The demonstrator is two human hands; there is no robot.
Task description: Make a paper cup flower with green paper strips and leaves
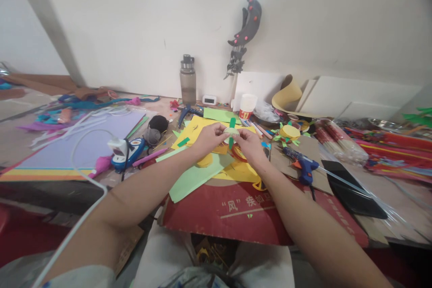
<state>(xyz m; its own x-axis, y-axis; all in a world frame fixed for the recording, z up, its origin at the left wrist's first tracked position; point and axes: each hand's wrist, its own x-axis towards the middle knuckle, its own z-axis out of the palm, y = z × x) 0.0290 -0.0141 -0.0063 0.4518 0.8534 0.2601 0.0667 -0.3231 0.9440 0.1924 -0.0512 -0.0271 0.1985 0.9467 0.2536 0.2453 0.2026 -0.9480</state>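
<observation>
Between both hands is a small pale-green paper disc (231,131) with dark green strips sticking out above and below it. My left hand (213,137) pinches its left edge, fingers closed. On the other side, my right hand (250,144) grips the right edge, its fingers also closed. Below the hands lie yellow paper sheets (241,171) and a light green sheet (189,180). An orange-red ring (239,154), perhaps a tape roll, sits partly hidden beside my right hand. All of this rests on a red printed cardboard sheet (216,216).
A blue glue gun (306,171) and a black tablet-like slab (354,193) lie to the right. Near the wall stand a water bottle (188,82) and a paper cup (248,105). A blue-and-white power strip (128,155) with a white cable sits left. A yellow paper piece with green tabs (289,132) lies right.
</observation>
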